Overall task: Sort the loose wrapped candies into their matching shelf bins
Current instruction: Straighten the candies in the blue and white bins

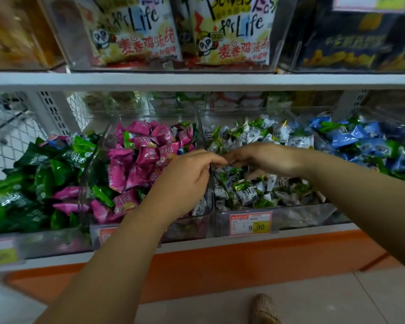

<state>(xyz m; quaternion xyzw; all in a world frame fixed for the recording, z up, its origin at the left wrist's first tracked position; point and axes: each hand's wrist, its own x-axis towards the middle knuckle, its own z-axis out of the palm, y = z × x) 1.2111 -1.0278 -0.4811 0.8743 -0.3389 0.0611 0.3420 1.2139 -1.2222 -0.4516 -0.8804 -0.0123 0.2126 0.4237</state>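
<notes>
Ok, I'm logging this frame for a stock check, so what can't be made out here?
Head view only:
- Whether the left hand or right hand pinches a candy: their fingertips meet, curled away from the camera.
- Pink bin's price label: mostly covered by the left forearm.
- White bin's price label: only 9.90 reads, the rest too small.
- Back-row bins: blurred, in shadow under the shelf.

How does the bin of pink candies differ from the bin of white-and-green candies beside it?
The pink candy bin holds pink wrappers with a few green strays; the white-and-green candy bin looks unmixed. The white-and-green candy bin's price label shows fully; the pink candy bin's is mostly hidden by the left forearm. Both are clear plastic.
</notes>
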